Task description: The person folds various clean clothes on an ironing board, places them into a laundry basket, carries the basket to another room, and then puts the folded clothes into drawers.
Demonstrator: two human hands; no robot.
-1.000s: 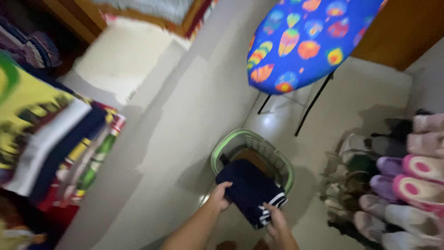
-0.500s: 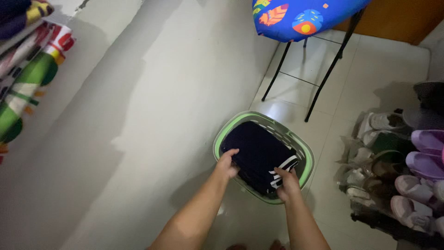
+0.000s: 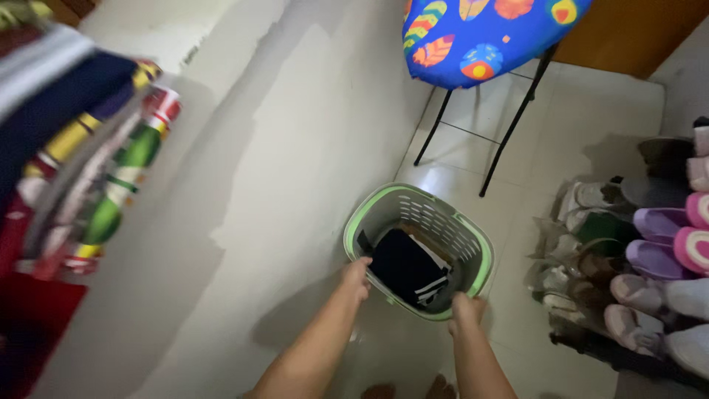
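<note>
A grey laundry basket [image 3: 436, 219] with a green rim stands on the pale tiled floor. A folded dark navy garment [image 3: 402, 264] with white stripes at one end lies at its bottom. My left hand [image 3: 357, 275] is curled over the near left part of the rim. My right hand [image 3: 467, 309] is closed over the near right part of the rim. Neither hand touches the garment.
An ironing board [image 3: 484, 33] with a bright blue patterned cover stands on black legs [image 3: 509, 137] behind the basket. A rack of shoes and slippers [image 3: 642, 258] fills the right side. Stacked colourful folded fabrics [image 3: 74, 148] sit at the left.
Both hands held the navy garment above the basket, then lowered it in. Now it lies at the bottom and the hands have moved to the rim.
</note>
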